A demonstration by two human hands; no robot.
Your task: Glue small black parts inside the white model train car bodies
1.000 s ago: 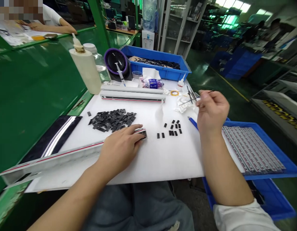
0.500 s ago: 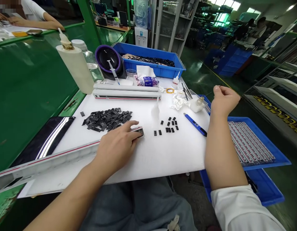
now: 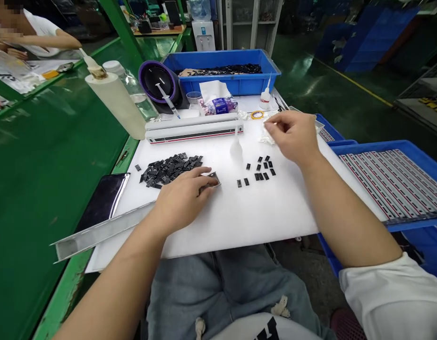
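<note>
My left hand (image 3: 181, 198) grips the right end of a long silver channel strip (image 3: 101, 231) that runs down to the left across the white work mat (image 3: 246, 212). Just beyond it lies a heap of small black parts (image 3: 170, 169). My right hand (image 3: 294, 134) hovers over the mat's far right side, its fingers pinched together above crumpled white tissue (image 3: 267, 138); what they pinch is too small to make out. Several small black clips (image 3: 258, 172) lie scattered between the two hands.
A second white strip (image 3: 193, 131), a glue cartridge (image 3: 115, 101), a syringe (image 3: 167, 101), a tissue pack (image 3: 218, 105) and a blue bin (image 3: 221, 71) stand at the back. Blue trays (image 3: 395, 182) of strips sit at the right. A phone (image 3: 103, 200) lies left; another person sits far left.
My right hand has swung from off the mat's right edge back over the tissue at the rear right. The view has tilted down. My left hand stays on the strip end.
</note>
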